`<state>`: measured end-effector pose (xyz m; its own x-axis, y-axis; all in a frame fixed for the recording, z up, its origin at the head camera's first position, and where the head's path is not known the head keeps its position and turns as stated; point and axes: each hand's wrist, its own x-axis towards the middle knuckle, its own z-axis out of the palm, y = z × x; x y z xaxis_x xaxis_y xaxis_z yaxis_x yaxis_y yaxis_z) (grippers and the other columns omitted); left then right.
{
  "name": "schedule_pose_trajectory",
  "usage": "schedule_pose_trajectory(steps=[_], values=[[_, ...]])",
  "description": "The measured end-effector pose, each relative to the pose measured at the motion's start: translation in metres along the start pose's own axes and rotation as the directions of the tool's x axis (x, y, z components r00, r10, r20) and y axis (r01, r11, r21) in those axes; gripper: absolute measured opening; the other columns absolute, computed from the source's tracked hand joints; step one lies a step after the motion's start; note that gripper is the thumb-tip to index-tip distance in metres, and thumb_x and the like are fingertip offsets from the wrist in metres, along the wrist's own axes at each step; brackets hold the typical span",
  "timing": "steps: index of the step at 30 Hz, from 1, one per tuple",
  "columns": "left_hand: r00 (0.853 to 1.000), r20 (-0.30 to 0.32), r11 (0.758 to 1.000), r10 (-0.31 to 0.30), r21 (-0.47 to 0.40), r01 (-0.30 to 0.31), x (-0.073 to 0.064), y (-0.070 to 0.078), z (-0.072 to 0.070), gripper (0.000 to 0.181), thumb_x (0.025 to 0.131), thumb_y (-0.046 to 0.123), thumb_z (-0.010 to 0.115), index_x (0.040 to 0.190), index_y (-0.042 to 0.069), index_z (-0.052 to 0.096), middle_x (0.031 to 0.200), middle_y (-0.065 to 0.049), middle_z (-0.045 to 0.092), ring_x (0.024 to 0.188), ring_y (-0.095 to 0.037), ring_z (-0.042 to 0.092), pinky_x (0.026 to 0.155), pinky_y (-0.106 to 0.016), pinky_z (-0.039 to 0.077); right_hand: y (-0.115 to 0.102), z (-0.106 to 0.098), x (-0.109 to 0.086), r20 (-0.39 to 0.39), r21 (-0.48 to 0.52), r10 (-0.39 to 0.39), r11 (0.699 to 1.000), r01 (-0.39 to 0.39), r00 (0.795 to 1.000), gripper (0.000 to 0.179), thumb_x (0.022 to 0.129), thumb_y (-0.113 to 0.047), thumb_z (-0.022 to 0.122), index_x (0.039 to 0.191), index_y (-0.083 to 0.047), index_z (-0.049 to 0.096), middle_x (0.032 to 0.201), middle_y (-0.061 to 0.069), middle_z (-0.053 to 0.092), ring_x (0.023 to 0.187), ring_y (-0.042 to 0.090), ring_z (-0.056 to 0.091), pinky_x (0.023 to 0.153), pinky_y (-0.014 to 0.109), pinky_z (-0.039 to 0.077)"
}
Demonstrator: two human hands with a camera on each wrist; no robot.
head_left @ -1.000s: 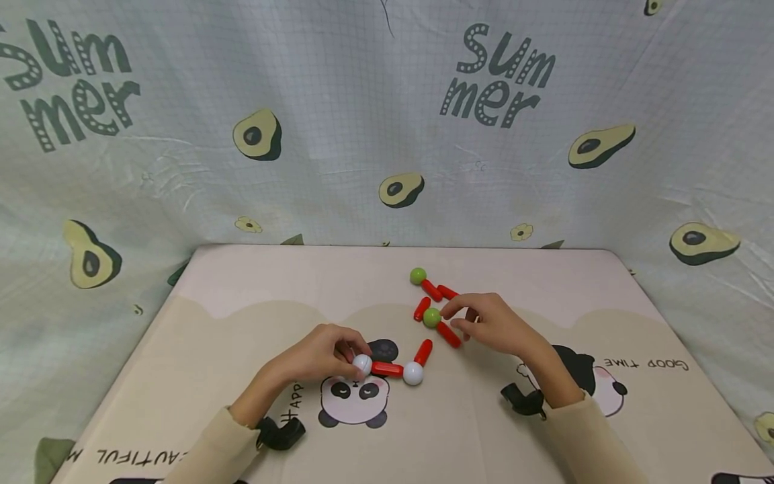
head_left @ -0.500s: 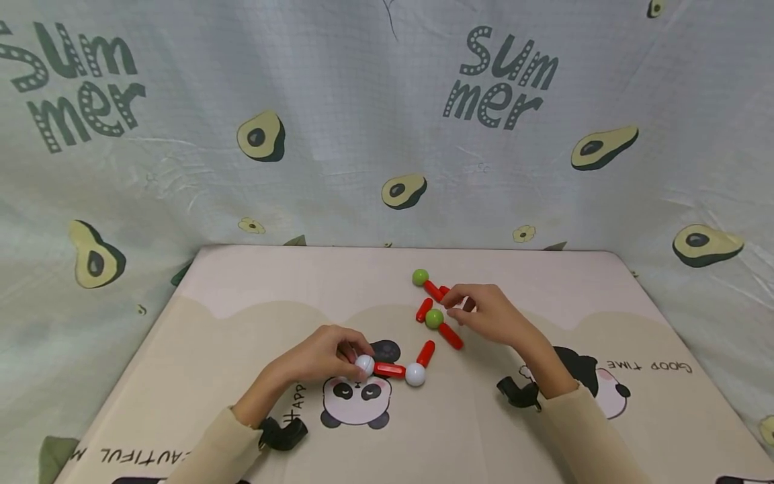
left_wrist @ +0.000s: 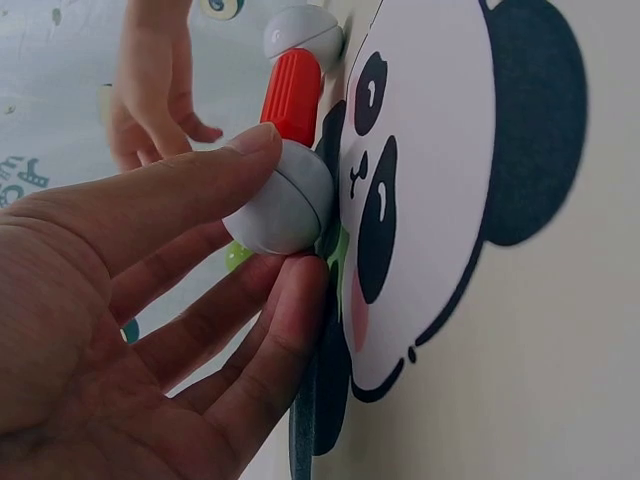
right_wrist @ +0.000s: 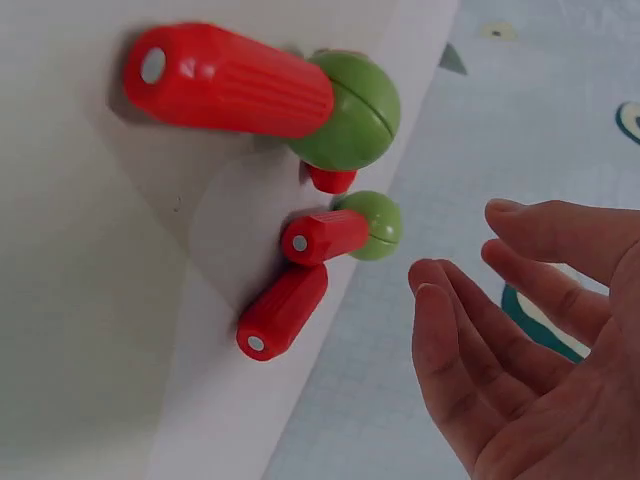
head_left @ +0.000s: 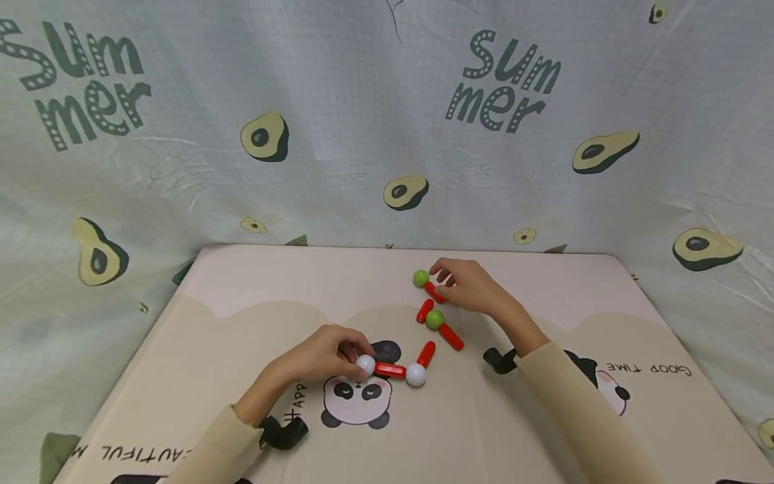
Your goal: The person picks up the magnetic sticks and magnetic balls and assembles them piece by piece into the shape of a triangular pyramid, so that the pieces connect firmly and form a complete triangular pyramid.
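Observation:
My left hand (head_left: 326,353) pinches a white ball (left_wrist: 285,205) between thumb and fingers, low over the panda print. A red magnetic rod (head_left: 390,370) joins that ball to a second white ball (head_left: 415,375), from which another red rod (head_left: 426,353) points away. Near the far pieces, my right hand (head_left: 468,286) hovers with parted fingers and nothing between them. Beside its fingertips in the head view are a green ball (head_left: 420,277) and its red rod (right_wrist: 325,237). A loose red rod (right_wrist: 282,312) touches that rod in the right wrist view.
Nearer the middle, a second green ball (head_left: 435,319) has one red rod (head_left: 451,337) attached and another red rod (head_left: 425,310) at its left. A printed cloth (head_left: 338,134) hangs behind the table (head_left: 254,289). Black straps' parts (head_left: 284,433) show at the wrists.
My right hand has moved away from the nearer green ball toward the far green ball and its rods. The left hand keeps its hold on the white ball.

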<state>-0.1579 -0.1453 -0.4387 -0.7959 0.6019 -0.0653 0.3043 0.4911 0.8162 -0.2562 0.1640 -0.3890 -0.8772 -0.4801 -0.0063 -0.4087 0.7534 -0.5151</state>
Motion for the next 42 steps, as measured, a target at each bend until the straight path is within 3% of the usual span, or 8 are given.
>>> schedule_pose_trajectory(steps=[7, 11, 16, 22, 28, 36, 42], values=[[1.000, 0.002, 1.000, -0.010, -0.004, 0.010, 0.001, -0.001, 0.001, 0.026, 0.082, 0.011, 0.086, 0.107, 0.013, 0.078, 0.092, 0.000, 0.071, 0.082, -0.015, 0.061, 0.072, -0.023, 0.051, 0.006, 0.010, 0.031, 0.086, -0.042, 0.047, 0.998, -0.044, 0.995, 0.049, 0.096, -0.016, 0.068, 0.142, -0.003, 0.055, 0.131, 0.021, 0.065, 0.115, 0.034, 0.065, 0.096, 0.045, 0.057], [1.000, 0.002, 1.000, -0.009, -0.006, 0.009, 0.001, -0.002, 0.001, 0.026, 0.082, 0.012, 0.086, 0.107, 0.013, 0.078, 0.092, 0.000, 0.070, 0.082, -0.015, 0.061, 0.072, -0.023, 0.051, 0.011, 0.017, 0.040, 0.109, -0.057, 0.081, 0.996, -0.075, 0.991, 0.049, 0.096, -0.019, 0.069, 0.141, -0.005, 0.057, 0.130, 0.019, 0.067, 0.116, 0.032, 0.064, 0.097, 0.043, 0.057], [1.000, 0.005, 1.000, -0.003, -0.006, 0.003, 0.002, -0.001, 0.002, 0.026, 0.082, 0.012, 0.086, 0.107, 0.014, 0.078, 0.092, 0.000, 0.070, 0.082, -0.014, 0.061, 0.072, -0.023, 0.051, 0.013, 0.022, 0.043, 0.094, -0.021, 0.135, 0.991, -0.133, 0.986, 0.042, 0.097, -0.021, 0.068, 0.136, -0.008, 0.061, 0.123, 0.017, 0.071, 0.105, 0.030, 0.067, 0.089, 0.040, 0.060], [1.000, 0.003, 1.000, 0.011, 0.004, -0.011, 0.003, 0.000, 0.001, 0.026, 0.082, 0.012, 0.086, 0.106, 0.013, 0.078, 0.091, 0.002, 0.072, 0.080, -0.012, 0.062, 0.072, -0.023, 0.051, 0.012, 0.024, 0.049, 0.096, -0.032, 0.138, 0.990, -0.135, 0.986, 0.040, 0.098, -0.023, 0.066, 0.136, -0.009, 0.064, 0.125, 0.017, 0.071, 0.109, 0.031, 0.066, 0.090, 0.040, 0.058], [1.000, 0.005, 1.000, 0.006, -0.004, -0.006, 0.002, -0.001, 0.001, 0.026, 0.082, 0.012, 0.085, 0.107, 0.012, 0.078, 0.092, 0.001, 0.073, 0.080, -0.013, 0.062, 0.072, -0.022, 0.051, 0.010, 0.024, 0.055, 0.104, -0.008, 0.161, 0.987, -0.161, 0.981, 0.036, 0.097, -0.022, 0.070, 0.130, -0.009, 0.068, 0.123, 0.017, 0.071, 0.100, 0.027, 0.067, 0.086, 0.036, 0.057], [1.000, 0.001, 1.000, 0.012, 0.006, -0.012, 0.002, -0.002, 0.000, 0.026, 0.082, 0.012, 0.086, 0.107, 0.012, 0.078, 0.093, 0.001, 0.073, 0.081, -0.014, 0.063, 0.073, -0.023, 0.052, 0.007, 0.021, 0.054, 0.094, 0.009, 0.184, 0.983, -0.185, 0.979, 0.035, 0.093, -0.015, 0.067, 0.126, -0.006, 0.062, 0.123, 0.017, 0.069, 0.104, 0.029, 0.066, 0.088, 0.037, 0.058], [1.000, 0.001, 1.000, 0.005, -0.001, -0.005, 0.001, -0.003, 0.001, 0.027, 0.082, 0.012, 0.086, 0.107, 0.012, 0.078, 0.092, 0.001, 0.072, 0.081, -0.014, 0.062, 0.072, -0.023, 0.051, 0.008, 0.023, 0.051, 0.100, 0.000, 0.171, 0.985, -0.172, 0.980, 0.041, 0.096, -0.015, 0.063, 0.135, -0.003, 0.064, 0.131, 0.019, 0.067, 0.111, 0.031, 0.066, 0.095, 0.041, 0.058]])
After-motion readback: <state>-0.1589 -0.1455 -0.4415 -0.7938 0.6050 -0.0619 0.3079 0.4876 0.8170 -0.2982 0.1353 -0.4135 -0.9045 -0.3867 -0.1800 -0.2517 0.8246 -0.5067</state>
